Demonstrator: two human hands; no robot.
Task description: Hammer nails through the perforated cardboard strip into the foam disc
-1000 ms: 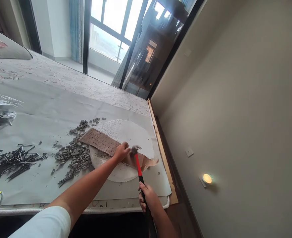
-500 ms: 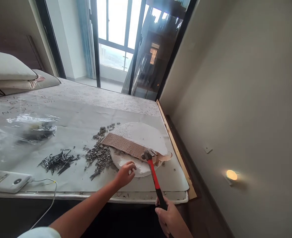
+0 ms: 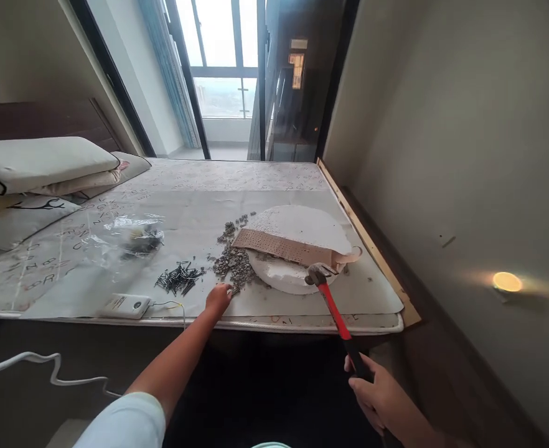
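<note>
The right hand [image 3: 380,398] is wrapped firmly round the black grip of a claw hammer with a grey metal head and red-and-black handle [image 3: 335,310]; its head is at the near right edge of a round white slab [image 3: 312,223], and I cannot tell whether they touch. The left hand [image 3: 218,300] is at the near edge of a heap of grey stony fragments [image 3: 237,264], fingers curled narrow; whether they pinch anything is hidden. A flat brown strip pierced with rows of holes [image 3: 286,247] lies across the slab, its right end torn; a loose pile of dark metal nails [image 3: 178,278] sits left of the left hand.

The strip looks unfixed, so a glancing blow could make it skid; the patterned mattress [image 3: 237,177] underneath probably gives, so the slab could bounce or crack; jagged fragments might prick the left fingers if they press carelessly.
</note>
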